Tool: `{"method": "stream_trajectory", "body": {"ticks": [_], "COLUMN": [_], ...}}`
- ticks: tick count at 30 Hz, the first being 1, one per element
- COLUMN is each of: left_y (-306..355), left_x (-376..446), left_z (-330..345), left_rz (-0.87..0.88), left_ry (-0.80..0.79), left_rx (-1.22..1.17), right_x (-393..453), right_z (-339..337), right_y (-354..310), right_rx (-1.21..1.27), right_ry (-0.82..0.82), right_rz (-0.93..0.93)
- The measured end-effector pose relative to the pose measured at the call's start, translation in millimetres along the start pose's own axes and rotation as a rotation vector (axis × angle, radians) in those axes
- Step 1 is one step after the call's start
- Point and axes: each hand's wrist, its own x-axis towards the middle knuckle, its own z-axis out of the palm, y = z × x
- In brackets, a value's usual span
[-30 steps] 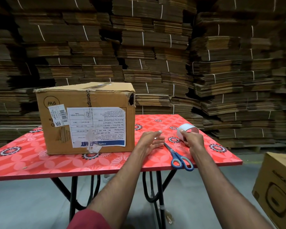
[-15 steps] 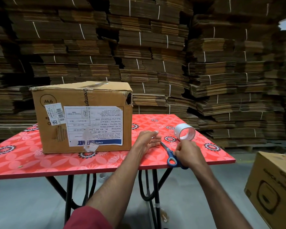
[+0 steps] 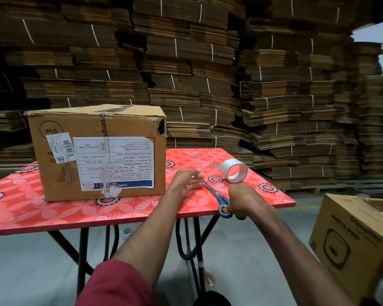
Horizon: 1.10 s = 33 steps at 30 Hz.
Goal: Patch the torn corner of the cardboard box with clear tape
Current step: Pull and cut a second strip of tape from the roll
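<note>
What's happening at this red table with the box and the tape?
A person is getting ready to mend a cardboard box on a red flowered table; its upper right corner is torn open and has no patch yet. The right hand is closing on the blue handles of the scissors near the table's front edge. The left hand rests open on the table beside the box. The roll of clear tape lies on the table just beyond the scissors, with neither hand on it.

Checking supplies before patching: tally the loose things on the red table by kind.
Cardboard box: 1
Tape roll: 1
Scissors: 1, blue-handled, handles under the right hand
Total: 3
</note>
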Motion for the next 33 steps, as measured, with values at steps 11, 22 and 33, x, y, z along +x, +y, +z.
{"method": "stream_trajectory", "body": {"ticks": [11, 22, 33], "left_y": [3, 6, 7], "left_x": [-7, -16, -14], "left_z": [2, 2, 1], "left_rz": [-0.011, -0.011, -0.024], "left_ry": [0.011, 0.004, -0.002], "left_rx": [0.031, 0.026, 0.030], "right_x": [-9, -26, -25], "right_z": [-8, 21, 49], "right_y": [2, 56, 36], "right_rx": [0.077, 1.183, 1.801], "right_ry": [-0.020, -0.302, -0.297], "right_rz": [0.038, 0.104, 0.178]}}
